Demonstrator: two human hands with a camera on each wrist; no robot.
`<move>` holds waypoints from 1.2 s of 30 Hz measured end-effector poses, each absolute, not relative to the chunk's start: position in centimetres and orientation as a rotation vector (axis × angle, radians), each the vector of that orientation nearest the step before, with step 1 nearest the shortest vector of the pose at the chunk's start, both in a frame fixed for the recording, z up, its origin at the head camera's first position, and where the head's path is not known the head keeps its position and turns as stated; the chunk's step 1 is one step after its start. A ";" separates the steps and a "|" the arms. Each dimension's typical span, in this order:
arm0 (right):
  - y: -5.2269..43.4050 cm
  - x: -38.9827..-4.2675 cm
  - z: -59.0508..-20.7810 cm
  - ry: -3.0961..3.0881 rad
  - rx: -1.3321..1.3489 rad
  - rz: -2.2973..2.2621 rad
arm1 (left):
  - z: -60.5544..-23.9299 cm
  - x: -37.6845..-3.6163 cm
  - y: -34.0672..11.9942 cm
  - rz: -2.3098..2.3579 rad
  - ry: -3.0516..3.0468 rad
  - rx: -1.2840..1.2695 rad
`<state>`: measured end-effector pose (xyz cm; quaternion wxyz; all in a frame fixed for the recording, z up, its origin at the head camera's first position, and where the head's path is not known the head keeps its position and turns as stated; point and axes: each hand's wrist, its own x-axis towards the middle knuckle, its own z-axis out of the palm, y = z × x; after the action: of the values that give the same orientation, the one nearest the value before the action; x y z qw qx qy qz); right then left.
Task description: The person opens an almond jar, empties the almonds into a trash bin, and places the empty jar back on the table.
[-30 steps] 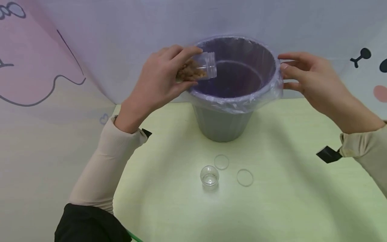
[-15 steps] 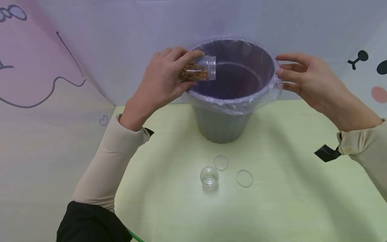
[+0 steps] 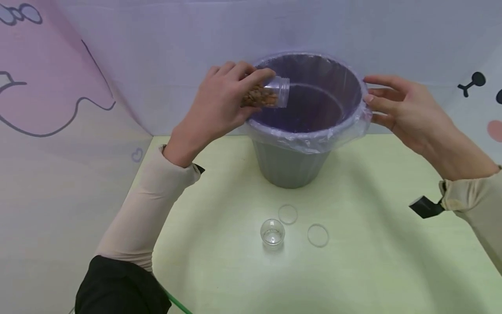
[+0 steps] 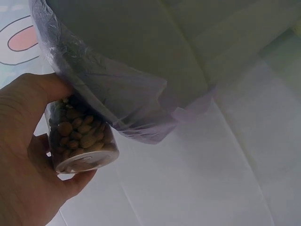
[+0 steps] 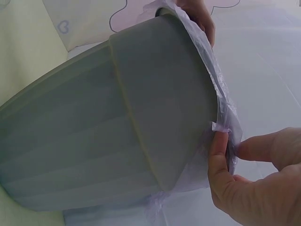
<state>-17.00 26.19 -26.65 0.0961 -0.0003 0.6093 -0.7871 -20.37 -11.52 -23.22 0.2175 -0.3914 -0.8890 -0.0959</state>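
Observation:
My left hand (image 3: 221,102) grips a clear jar (image 3: 283,91) lying on its side, with its lidless mouth over the left part of a grey trash can (image 3: 290,170). Brown nuts (image 4: 77,132) fill much of the jar near its base, as the left wrist view shows. A thin purple bag (image 3: 310,141) lines the can and folds over its rim. On the far side, my right hand (image 3: 415,113) pinches the lined rim; in the right wrist view its fingers (image 5: 217,160) are outside and the thumb is on the inner side. The can's dark inside shows no nuts clearly.
On the pale green table (image 3: 235,270), in front of the can, stands a small clear cup (image 3: 272,232). Two thin clear rings (image 3: 318,235) lie beside it. A white wall with cartoon drawings (image 3: 59,69) rises behind and to the left.
My left hand has shifted the jar slightly right, a little farther over the can's opening. The nuts inside have shifted a bit. My right hand keeps its hold on the rim.

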 end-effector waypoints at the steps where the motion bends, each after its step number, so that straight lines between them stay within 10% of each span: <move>1: 26.2 -16.9 -26.6 1.804 -0.005 -2.334 | -23.2 -20.4 -11.5 -0.258 -2.462 -1.085; 36: 26.0 -16.8 -26.6 1.776 -0.015 -2.356 | -23.0 -20.7 -10.3 -0.151 -2.436 -1.143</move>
<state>-16.81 26.04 -26.61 0.0954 -0.0051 0.5993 -0.7948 -20.68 -10.30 -22.95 0.2214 -0.4134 -0.8815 -0.0547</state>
